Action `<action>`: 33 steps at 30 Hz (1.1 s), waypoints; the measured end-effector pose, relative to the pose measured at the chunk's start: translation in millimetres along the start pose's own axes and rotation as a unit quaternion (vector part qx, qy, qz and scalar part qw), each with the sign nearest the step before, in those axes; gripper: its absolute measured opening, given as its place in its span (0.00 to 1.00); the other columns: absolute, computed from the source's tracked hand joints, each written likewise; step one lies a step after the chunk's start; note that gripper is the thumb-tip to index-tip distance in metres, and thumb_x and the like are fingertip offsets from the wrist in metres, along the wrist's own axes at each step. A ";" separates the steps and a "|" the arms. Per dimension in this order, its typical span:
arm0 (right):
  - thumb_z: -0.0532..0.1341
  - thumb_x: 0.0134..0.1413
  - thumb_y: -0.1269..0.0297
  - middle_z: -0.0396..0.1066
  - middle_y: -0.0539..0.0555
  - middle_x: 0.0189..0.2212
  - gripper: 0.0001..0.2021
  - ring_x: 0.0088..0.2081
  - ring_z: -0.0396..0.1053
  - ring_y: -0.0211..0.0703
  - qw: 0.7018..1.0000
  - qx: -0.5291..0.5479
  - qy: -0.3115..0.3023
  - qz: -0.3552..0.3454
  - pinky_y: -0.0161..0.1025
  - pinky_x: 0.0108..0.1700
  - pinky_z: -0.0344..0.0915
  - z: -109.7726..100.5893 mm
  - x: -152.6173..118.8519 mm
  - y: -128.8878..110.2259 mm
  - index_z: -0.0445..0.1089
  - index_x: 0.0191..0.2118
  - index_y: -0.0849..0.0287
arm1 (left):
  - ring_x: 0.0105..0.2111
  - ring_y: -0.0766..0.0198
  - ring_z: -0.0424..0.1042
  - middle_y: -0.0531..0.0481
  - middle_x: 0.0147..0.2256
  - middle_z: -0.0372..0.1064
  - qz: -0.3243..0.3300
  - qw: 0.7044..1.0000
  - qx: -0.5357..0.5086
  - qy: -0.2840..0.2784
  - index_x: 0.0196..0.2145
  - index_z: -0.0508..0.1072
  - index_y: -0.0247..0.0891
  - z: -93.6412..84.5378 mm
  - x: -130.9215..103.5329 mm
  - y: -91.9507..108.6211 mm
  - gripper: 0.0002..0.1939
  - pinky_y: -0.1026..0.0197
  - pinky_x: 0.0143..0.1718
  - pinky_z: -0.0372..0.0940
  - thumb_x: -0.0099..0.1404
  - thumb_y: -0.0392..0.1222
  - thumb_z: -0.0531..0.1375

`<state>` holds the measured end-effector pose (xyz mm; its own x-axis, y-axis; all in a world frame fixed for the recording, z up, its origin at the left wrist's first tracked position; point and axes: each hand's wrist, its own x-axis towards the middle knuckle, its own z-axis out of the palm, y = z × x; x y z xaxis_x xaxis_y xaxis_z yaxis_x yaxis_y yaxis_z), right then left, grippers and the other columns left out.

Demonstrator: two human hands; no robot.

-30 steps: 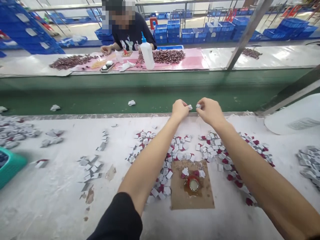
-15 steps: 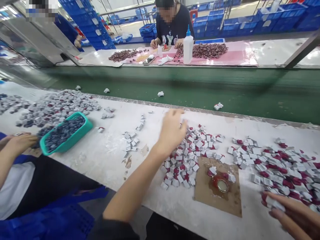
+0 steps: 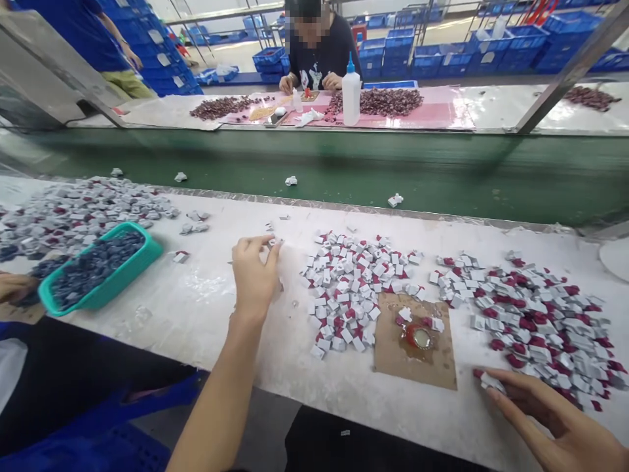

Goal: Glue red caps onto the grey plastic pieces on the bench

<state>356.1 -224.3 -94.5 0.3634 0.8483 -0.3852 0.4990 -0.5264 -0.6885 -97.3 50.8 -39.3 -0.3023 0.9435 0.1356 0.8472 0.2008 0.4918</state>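
Two bare arms reach forward, well apart from each other.
The left hand (image 3: 254,274) is stretched far ahead, back of the hand up, fingers curled and the fingertips (image 3: 272,244) bent together. The right hand (image 3: 545,413) stays low and near the body, palm partly down, fingers spread and extended to the left.

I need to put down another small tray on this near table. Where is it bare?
Bare table lies between the teal tray and the left hand, and along the near edge below the brown card. The white-and-red pieces crowd the middle and right.
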 end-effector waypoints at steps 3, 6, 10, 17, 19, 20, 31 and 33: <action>0.75 0.54 0.32 0.92 0.55 0.41 0.23 0.39 0.92 0.63 1.000 0.001 0.009 -0.005 0.45 0.40 0.90 -0.1 -2.4 -13.5 0.93 0.44 0.43 | 0.43 0.51 0.81 0.44 0.47 0.78 -0.004 0.999 -0.027 -0.023 0.47 0.82 0.42 3.5 -4.4 -2.4 0.08 0.45 0.57 0.79 0.71 0.42 0.66; 0.75 0.53 0.30 0.92 0.55 0.41 0.25 0.40 0.92 0.63 1.000 0.014 0.015 0.003 0.45 0.41 0.90 2.1 -3.8 -18.1 0.93 0.43 0.45 | 0.43 0.51 0.81 0.43 0.46 0.79 -0.019 0.999 -0.035 -0.021 0.45 0.82 0.41 7.1 -1.0 -6.7 0.08 0.46 0.56 0.79 0.68 0.39 0.66; 0.74 0.52 0.27 0.92 0.55 0.45 0.28 0.43 0.92 0.65 1.000 0.009 0.017 0.006 0.46 0.41 0.90 4.0 -4.4 -14.8 0.94 0.44 0.43 | 0.45 0.51 0.83 0.42 0.47 0.81 -0.031 0.998 -0.056 -0.023 0.46 0.81 0.40 1.8 -3.6 -8.5 0.09 0.45 0.57 0.80 0.68 0.41 0.65; 0.68 0.57 0.18 0.92 0.57 0.48 0.35 0.47 0.92 0.67 0.997 -0.035 0.052 -0.051 0.49 0.42 0.90 2.9 -6.1 -19.3 0.95 0.43 0.44 | 0.41 0.52 0.82 0.44 0.45 0.80 -0.008 0.994 -0.061 -0.092 0.45 0.84 0.42 -21.8 -55.4 -6.8 0.15 0.49 0.49 0.81 0.65 0.52 0.68; 0.70 0.58 0.21 0.92 0.57 0.46 0.33 0.45 0.92 0.65 0.996 -0.010 0.071 -0.045 0.47 0.41 0.90 2.9 -7.8 -29.3 0.95 0.43 0.45 | 0.38 0.53 0.80 0.44 0.42 0.78 -0.006 0.994 -0.049 -0.102 0.44 0.84 0.42 -26.0 -72.3 -6.4 0.14 0.47 0.49 0.80 0.65 0.51 0.66; 0.73 0.59 0.25 0.92 0.57 0.45 0.30 0.44 0.91 0.63 0.996 0.012 0.081 -0.041 0.45 0.41 0.90 3.2 -8.5 -36.9 0.95 0.44 0.46 | 0.38 0.52 0.80 0.44 0.42 0.78 -0.004 0.993 -0.043 -0.109 0.44 0.84 0.42 -27.6 -79.6 -5.8 0.14 0.47 0.50 0.80 0.65 0.50 0.65; 0.75 0.71 0.59 0.92 0.51 0.46 0.08 0.44 0.92 0.50 0.977 0.197 0.009 -0.081 0.41 0.48 0.91 30.6 1.5 -124.3 0.92 0.51 0.45 | 0.40 0.49 0.80 0.44 0.43 0.83 -0.066 0.989 -0.022 -0.130 0.43 0.81 0.44 -22.3 -90.8 5.5 0.15 0.45 0.49 0.80 0.65 0.55 0.66; 0.75 0.71 0.60 0.92 0.51 0.46 0.08 0.44 0.92 0.50 0.976 0.199 0.007 -0.087 0.42 0.49 0.91 34.1 1.2 -125.3 0.92 0.51 0.46 | 0.41 0.49 0.80 0.45 0.44 0.83 -0.067 0.985 -0.012 -0.160 0.47 0.82 0.44 -23.6 -86.4 5.2 0.17 0.45 0.51 0.80 0.63 0.53 0.67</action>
<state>267.2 -155.3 -29.7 0.3121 0.9204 -0.2354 0.2098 -0.3084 -0.9278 -77.1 -35.9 -28.2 -0.2539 0.9445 -0.2085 0.7979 0.3264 0.5069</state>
